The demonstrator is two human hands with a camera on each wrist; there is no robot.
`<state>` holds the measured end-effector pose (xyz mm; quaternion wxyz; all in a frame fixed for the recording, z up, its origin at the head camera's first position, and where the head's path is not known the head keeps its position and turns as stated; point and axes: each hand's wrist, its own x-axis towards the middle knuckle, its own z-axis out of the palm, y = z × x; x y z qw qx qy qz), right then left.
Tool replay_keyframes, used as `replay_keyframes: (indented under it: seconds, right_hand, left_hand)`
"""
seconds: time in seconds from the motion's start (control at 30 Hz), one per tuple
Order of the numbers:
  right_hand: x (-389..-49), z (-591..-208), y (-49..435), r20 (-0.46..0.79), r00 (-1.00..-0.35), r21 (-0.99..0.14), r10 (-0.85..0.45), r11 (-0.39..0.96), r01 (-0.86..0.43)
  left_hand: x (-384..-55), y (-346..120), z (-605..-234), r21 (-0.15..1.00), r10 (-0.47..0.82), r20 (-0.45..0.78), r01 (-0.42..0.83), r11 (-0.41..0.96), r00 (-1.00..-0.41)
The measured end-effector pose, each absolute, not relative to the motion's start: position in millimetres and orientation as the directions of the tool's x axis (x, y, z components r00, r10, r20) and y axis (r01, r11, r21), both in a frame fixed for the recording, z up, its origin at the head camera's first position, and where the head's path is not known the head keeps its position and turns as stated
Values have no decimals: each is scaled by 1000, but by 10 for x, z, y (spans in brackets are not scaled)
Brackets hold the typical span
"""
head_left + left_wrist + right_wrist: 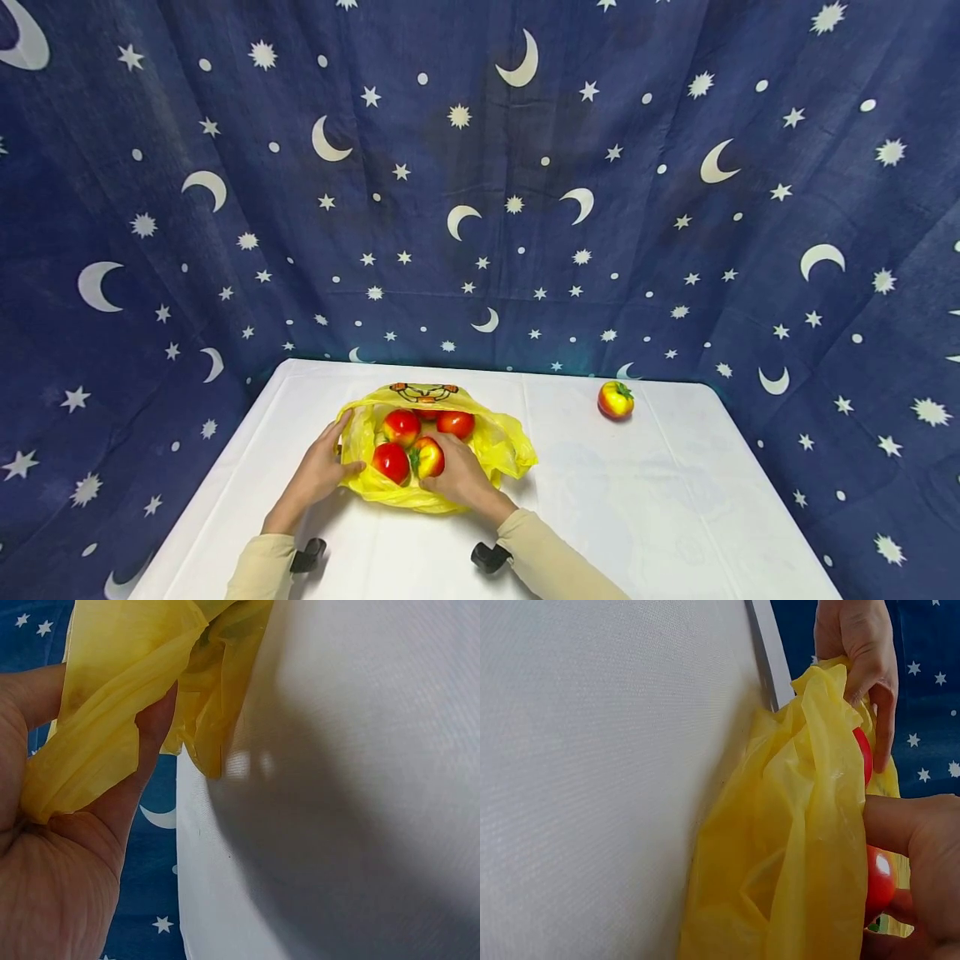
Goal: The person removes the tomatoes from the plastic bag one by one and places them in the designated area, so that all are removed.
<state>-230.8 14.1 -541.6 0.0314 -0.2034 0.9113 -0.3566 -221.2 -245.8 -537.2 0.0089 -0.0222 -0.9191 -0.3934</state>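
A yellow plastic bag (405, 497) lies with its mouth spread, several red and red-and-yellow apples inside. My left hand (321, 467) grips the bag's left rim; in the left wrist view, a fold of yellow plastic (105, 742) runs between thumb and fingers. Inside the mouth, my right hand (459, 471) holds a red-and-yellow apple (430, 457) with a green leafy top. Close by it lie a red apple (391, 462), a second apple (402, 427) and a third (455, 424). In the right wrist view, the bag's side (780, 847) hides most of the contents.
Another red-and-yellow apple (616, 401) with green leaves sits apart near the table's far right edge. The table (630, 517) has a white cover. Behind it hangs a dark blue cloth (480, 167) with moons and stars. A dark wrist mount (491, 557) is on the right wrist.
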Motion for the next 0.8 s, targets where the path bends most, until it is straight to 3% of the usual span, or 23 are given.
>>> replay_keyframes:
  seconds: [0.47,0.8]
  right_hand:
    - [-2315,-5414,181,96,-939,-726,-330,622,-293]
    - [-2236,-5245,254,169,-923,-748,-347,565,-349]
  left_hand:
    - [-2222,-2426,-5358,724,36,59,68,686,-998]
    - [-2193,-2452,-5382,727,26,50,54,685,-998]
